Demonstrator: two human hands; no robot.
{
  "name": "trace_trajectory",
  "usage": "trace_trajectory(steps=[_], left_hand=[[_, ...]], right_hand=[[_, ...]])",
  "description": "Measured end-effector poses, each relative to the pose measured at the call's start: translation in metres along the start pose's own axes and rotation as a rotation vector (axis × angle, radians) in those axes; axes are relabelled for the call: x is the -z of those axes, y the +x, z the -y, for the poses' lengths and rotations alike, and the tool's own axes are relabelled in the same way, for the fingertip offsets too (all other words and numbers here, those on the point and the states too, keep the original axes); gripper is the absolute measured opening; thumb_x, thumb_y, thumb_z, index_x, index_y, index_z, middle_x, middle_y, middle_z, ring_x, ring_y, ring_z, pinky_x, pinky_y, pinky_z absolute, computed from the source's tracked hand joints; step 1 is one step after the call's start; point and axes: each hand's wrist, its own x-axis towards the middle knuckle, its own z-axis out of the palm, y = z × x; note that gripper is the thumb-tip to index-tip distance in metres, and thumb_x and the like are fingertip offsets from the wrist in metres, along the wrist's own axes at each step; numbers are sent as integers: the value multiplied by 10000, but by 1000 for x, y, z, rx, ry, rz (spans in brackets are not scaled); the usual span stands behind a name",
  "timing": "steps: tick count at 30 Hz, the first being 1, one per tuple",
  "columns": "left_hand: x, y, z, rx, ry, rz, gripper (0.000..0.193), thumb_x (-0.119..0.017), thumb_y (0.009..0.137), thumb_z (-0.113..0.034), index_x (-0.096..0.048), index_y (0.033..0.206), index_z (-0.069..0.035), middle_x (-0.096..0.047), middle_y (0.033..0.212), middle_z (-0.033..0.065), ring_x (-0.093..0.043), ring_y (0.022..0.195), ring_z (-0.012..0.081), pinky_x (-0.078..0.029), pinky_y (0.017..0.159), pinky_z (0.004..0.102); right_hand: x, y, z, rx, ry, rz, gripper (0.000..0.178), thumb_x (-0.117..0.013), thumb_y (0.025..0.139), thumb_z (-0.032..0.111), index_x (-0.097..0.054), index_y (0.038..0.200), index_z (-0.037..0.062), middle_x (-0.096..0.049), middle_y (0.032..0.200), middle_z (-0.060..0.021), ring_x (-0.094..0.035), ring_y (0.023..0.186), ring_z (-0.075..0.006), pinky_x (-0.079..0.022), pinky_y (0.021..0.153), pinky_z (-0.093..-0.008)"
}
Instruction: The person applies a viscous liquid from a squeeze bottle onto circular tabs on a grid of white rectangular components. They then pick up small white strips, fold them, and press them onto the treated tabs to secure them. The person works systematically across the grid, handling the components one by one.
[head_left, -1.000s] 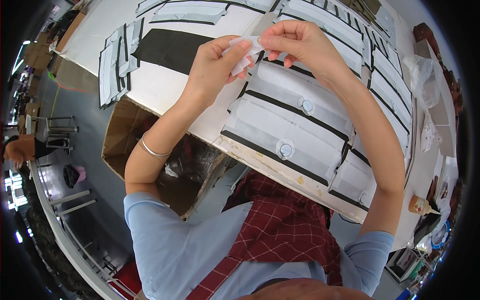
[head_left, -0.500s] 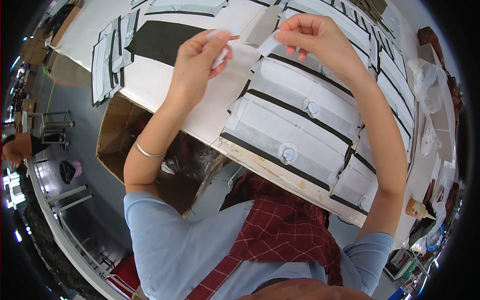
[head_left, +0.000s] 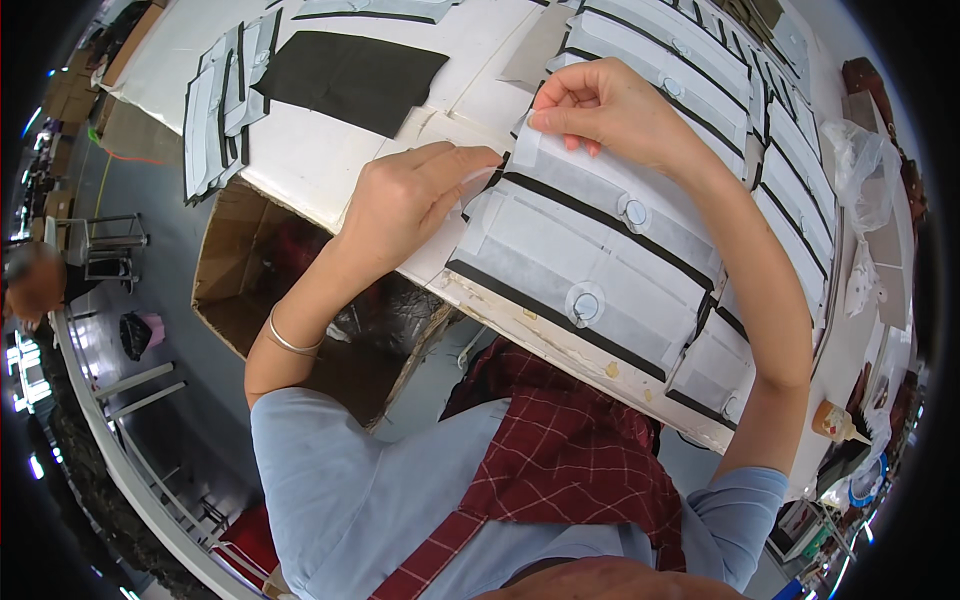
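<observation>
Several pale panels with black edges overlap in rows on the table; each visible round disc sits under a clear circular patch. My left hand (head_left: 405, 200) is closed at the left end of the second panel (head_left: 570, 190) from the front, thumb and forefinger pinching a thin white slip (head_left: 478, 178). Over the upper left of that same panel, the fingertips of my right hand (head_left: 610, 105) are pinched together close to its surface. What they hold, if anything, is too small to make out. Nearest to me lies the front panel (head_left: 530, 245), with its disc (head_left: 584, 306) showing.
A black sheet (head_left: 350, 80) lies left of the panels, beside a loose stack of pale strips (head_left: 215, 120). Below the table's left edge stands an open cardboard box (head_left: 225, 270). At the right are a glue bottle (head_left: 836, 422) and clear plastic bags (head_left: 862, 165).
Both hands have come down toward me from above the table. The left moved to the panel's left end, and the right, which held a small white piece, lowered onto the panel's upper left.
</observation>
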Motion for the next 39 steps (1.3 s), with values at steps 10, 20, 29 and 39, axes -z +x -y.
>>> trace_trajectory(steps=[10, 20, 29, 39], left_hand=[[1, 11, -3, -76, 188, 128, 288, -736, 829, -76, -749, 1116, -103, -711, 835, 73, -662, 682, 249, -528, 584, 343], [-1, 15, 2, -183, 284, 147, 358, -719, 769, -34, -746, 1116, -120, -682, 775, 49, -658, 668, 230, -530, 574, 338], [0, 15, 1, -191, 293, 178, 368, -701, 774, -15, -749, 1126, -113, -685, 779, 59, -664, 674, 223, -530, 591, 332], [4, 45, -4, 451, -469, -37, 268, -614, 1036, -256, -759, 1090, -37, -483, 637, -75, -376, 590, 9, -289, 512, 206]], right_hand=[[-4, -4, 1, -49, -40, -57, 158, -738, 905, 177, -704, 881, 24, -648, 743, 12, -569, 607, -52, -435, 513, -214], [-15, -9, -1, 54, -246, -189, 148, -763, 872, 162, -700, 879, 28, -606, 706, 25, -549, 619, -50, -437, 550, -234], [-5, -19, -12, 630, -955, -109, 217, -656, 829, 4, -691, 1037, 56, -624, 950, -64, -631, 744, -230, -530, 660, -321], [0, -22, 8, 397, -379, -240, 203, -664, 922, 106, -687, 1118, 60, -645, 933, 9, -608, 747, -101, -466, 590, -232]])
